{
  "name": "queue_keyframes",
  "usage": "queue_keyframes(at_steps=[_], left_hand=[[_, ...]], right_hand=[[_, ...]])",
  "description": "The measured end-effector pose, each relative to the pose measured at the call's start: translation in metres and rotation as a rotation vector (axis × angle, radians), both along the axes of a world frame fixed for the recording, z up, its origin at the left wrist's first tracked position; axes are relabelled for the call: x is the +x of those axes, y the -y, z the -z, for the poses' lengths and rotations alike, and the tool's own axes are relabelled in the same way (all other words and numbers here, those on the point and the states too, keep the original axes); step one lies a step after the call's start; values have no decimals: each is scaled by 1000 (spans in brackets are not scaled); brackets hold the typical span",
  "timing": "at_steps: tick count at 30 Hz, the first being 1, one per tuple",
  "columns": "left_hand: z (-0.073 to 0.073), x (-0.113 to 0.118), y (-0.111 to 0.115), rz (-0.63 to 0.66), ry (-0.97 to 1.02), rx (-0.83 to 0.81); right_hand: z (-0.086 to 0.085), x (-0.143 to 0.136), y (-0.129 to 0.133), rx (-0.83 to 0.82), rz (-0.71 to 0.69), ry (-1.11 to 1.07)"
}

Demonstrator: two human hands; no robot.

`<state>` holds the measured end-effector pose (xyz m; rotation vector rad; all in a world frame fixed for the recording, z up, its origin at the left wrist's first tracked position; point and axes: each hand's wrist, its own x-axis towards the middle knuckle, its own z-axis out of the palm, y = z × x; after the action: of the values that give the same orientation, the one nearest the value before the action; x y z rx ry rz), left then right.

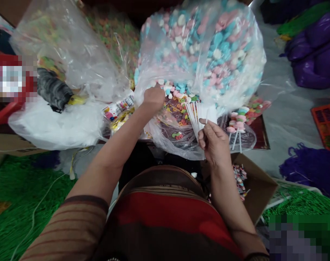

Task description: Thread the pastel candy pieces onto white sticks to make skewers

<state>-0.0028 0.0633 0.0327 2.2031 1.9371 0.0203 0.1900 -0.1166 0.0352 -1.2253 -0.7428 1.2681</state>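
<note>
My left hand [155, 99] reaches to the mouth of a big clear bag [230, 87], among pink, white and blue marshmallows [178, 88]. Its fingers look curled down; what they hold, if anything, is hidden. A thin white stick [207, 115] is pinched in my right hand [213, 139], close to a fan of white sticks [192, 115]. Between the hands, small ring-shaped candies [178, 108] in several colours lie on clear plastic. Just right of my right hand are marshmallow skewers [238, 121] on white sticks.
Bags of green and orange candies [110, 40] stand at the back left, behind a white plastic bag [58, 127]. Below the table's right end is a cardboard box [259, 188] with wrapped sweets. Purple bundles [314, 54] and an orange crate [328, 125] are on the right.
</note>
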Motion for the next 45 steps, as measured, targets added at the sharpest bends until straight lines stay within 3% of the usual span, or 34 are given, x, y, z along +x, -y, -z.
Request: queue_keyframes(at_steps=[5, 8, 13, 18, 26, 29, 32, 36, 41, 45], left_hand=[[-20, -9, 10, 85, -74, -87], [-24, -13, 18, 116, -170, -116], [-22, -14, 26, 169, -219, -63], [-22, -15, 19, 132, -282, -123], [-16, -30, 23, 139, -114, -80], [-10, -35, 23, 221, -79, -84], [-7, -34, 21, 261, -108, -86], [-4, -31, 21, 236, -117, -54], [7, -36, 31, 201, -48, 21], [22, -45, 33, 204, 153, 139]], right_hand=[[1, 2, 2, 12, 1, 46], [2, -1, 1, 5, -11, 68], [-1, -5, -5, 13, -48, 104], [-3, -7, -7, 12, -69, 128], [1, -10, -15, -7, -95, 182], [1, -19, -38, 66, -145, 378], [-2, -37, -74, 135, -262, 791], [-5, -70, -117, 31, -453, 1238], [-1, -96, -137, -20, -529, 1358], [2, -88, -143, -7, -476, 1349]])
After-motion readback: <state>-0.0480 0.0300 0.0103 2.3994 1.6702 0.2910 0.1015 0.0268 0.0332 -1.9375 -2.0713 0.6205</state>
